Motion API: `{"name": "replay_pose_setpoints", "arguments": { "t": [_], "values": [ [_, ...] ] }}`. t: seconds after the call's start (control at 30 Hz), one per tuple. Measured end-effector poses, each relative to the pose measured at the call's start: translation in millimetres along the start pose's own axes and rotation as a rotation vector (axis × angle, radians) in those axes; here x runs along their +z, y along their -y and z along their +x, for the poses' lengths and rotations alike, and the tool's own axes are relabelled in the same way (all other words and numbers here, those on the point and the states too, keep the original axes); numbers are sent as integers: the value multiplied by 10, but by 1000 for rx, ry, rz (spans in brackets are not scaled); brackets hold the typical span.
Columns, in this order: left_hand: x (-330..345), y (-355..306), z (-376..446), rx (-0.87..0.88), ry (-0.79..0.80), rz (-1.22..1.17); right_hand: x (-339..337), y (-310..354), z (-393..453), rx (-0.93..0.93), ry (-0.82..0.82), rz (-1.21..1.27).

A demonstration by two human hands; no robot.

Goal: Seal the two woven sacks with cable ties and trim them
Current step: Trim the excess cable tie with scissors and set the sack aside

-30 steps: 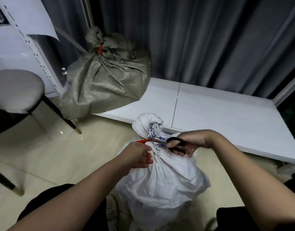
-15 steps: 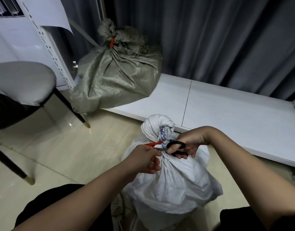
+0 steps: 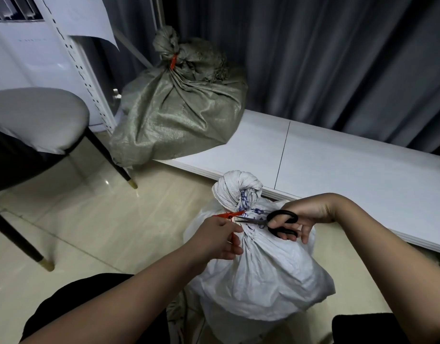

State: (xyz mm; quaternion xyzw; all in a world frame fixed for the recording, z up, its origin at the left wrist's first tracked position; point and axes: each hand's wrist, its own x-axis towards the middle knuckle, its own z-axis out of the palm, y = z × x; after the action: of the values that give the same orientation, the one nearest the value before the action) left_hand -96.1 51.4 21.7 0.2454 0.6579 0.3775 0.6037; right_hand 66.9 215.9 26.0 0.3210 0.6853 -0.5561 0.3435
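Note:
A white woven sack [image 3: 258,274] stands on the floor between my knees, its neck bunched into a knob and bound by a red cable tie [image 3: 230,215]. My left hand [image 3: 217,240] pinches the tie's loose tail just left of the neck. My right hand [image 3: 303,217] grips black-handled scissors [image 3: 276,223], whose blades point left and meet the tail beside the tie's head. A grey-green woven sack [image 3: 179,115] sits at the back, its neck closed with a red cable tie [image 3: 173,62].
A low white platform [image 3: 338,170] runs behind the white sack, with dark curtains [image 3: 313,58] beyond it. A padded stool [image 3: 32,117] with black legs stands at the left. A white perforated rack post [image 3: 82,70] rises beside the grey sack. Glossy tile floor [image 3: 102,232] lies at the left.
My head has shifted, sliding the scene right and down in view. The scissors have pulled slightly right and their blades now rest at the tail by the tie head. My left hand keeps its pinch.

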Motion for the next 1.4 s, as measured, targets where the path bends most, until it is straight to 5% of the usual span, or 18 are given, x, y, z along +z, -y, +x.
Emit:
{"name": "replay_pose_setpoints", "arguments": {
  "t": [0.5,0.93,1.4],
  "values": [
    [-7,-2,6,14,13,36,42,133,174,-51,-77,-20],
    [60,59,-17,18,-26,0,-149,109,271,18,79,-32],
    [46,76,-16,32,-16,31,-158,94,345,-57,38,18]
  ]
}}
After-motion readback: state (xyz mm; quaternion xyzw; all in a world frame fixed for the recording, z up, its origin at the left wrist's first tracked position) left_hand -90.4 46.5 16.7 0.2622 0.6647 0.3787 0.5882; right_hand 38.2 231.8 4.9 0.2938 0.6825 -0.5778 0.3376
